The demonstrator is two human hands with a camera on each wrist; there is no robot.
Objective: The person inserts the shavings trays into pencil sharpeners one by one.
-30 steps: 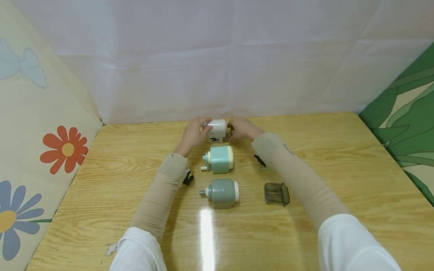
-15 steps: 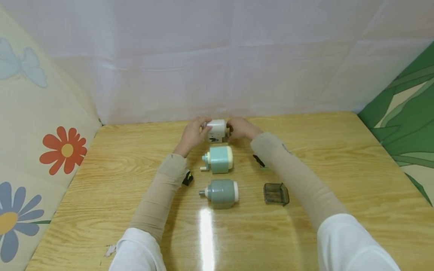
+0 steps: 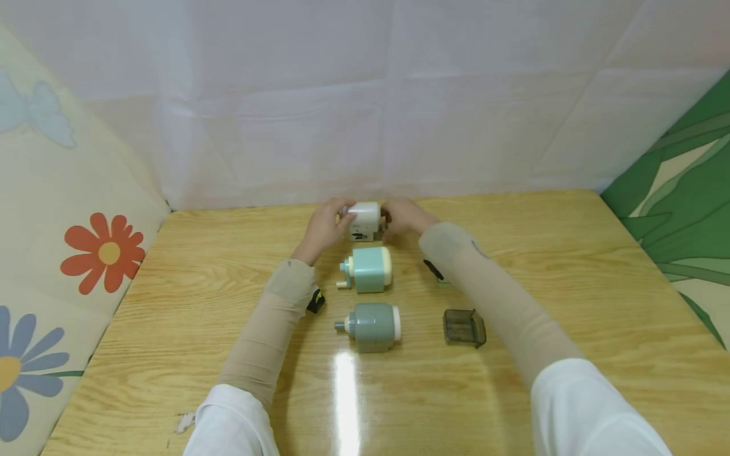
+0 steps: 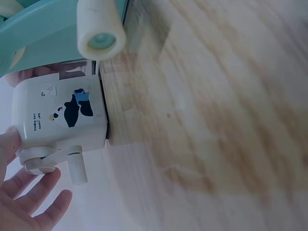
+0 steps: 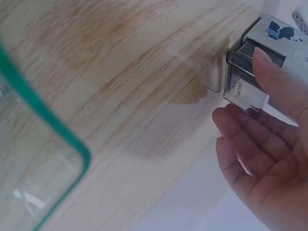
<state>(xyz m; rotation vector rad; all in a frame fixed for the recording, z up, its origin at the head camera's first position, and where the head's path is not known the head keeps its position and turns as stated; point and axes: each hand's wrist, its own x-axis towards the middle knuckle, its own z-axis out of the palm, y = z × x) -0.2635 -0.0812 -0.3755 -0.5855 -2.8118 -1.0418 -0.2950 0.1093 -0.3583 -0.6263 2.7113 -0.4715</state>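
Observation:
At the back of the table stands a white crank pencil sharpener [image 3: 365,220] with a panda print. My left hand [image 3: 327,227] holds it at the crank side. In the left wrist view its crank [image 4: 67,156] hangs near my curved fingers [image 4: 41,192]. On the opposite side my right hand [image 3: 403,217] grips the sharpener's clear drawer [image 5: 245,89], thumb above and fingers below. The drawer sticks out a little from the body. A mint-green crank sharpener [image 3: 369,270] stands just nearer, followed by a grey-green one [image 3: 374,327].
A smoky clear drawer [image 3: 464,328] lies right of the grey-green sharpener. A clear, green-rimmed container [image 5: 84,161] shows in the right wrist view; in the head view my right arm partly hides something pale green. A white cloth [image 3: 388,126] hangs behind the table [image 3: 228,247].

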